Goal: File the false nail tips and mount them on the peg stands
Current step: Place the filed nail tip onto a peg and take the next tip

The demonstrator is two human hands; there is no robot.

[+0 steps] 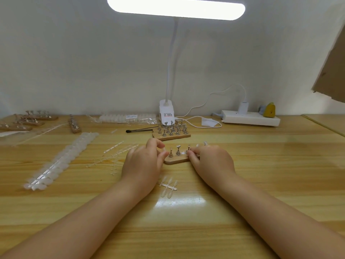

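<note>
A lit desk lamp (175, 8) overhangs a white power strip (250, 119).

Bright desk lamp (176, 8) overhead, table (261, 165) glare, possibly slight blur, bowed edges

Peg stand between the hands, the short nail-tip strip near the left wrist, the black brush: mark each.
peg stand (176, 161): head view, bare front edge of its wooden base.
nail-tip strip (168, 185): head view, middle of the clear bar.
black brush (139, 130): head view, mid-handle.
</note>
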